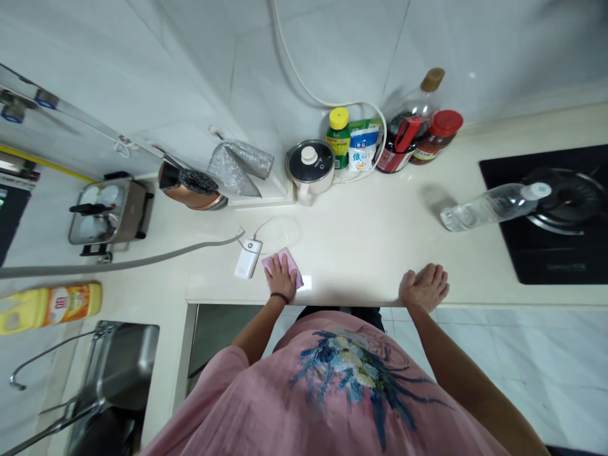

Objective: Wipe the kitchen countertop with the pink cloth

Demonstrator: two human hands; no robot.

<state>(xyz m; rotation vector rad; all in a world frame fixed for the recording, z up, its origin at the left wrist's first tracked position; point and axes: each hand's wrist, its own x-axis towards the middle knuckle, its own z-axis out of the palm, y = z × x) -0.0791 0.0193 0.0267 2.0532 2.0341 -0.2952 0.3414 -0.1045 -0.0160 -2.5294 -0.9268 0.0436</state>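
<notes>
My left hand (281,277) lies flat on a folded pink cloth (297,276) near the counter's front edge, fingers spread. A dark bracelet circles that wrist. Just left of the cloth is a white power bank (247,259) with a thin white cable attached. Over to the right, my right hand (426,288) rests at the counter's edge, holding nothing, its thumb apart from the fingers. Beyond it a clear plastic bottle (494,206) lies on its side, its capped end over the black gas stove (532,253).
Along the wall stand a small electric pot (311,171), a yellow-capped bottle (338,136), a seasoning bag (363,149), a dark sauce bottle (396,145) and a red-lidded jar (439,136). Leftward are a grey hose (190,247), a yellow detergent jug (71,305) and a sink (126,361).
</notes>
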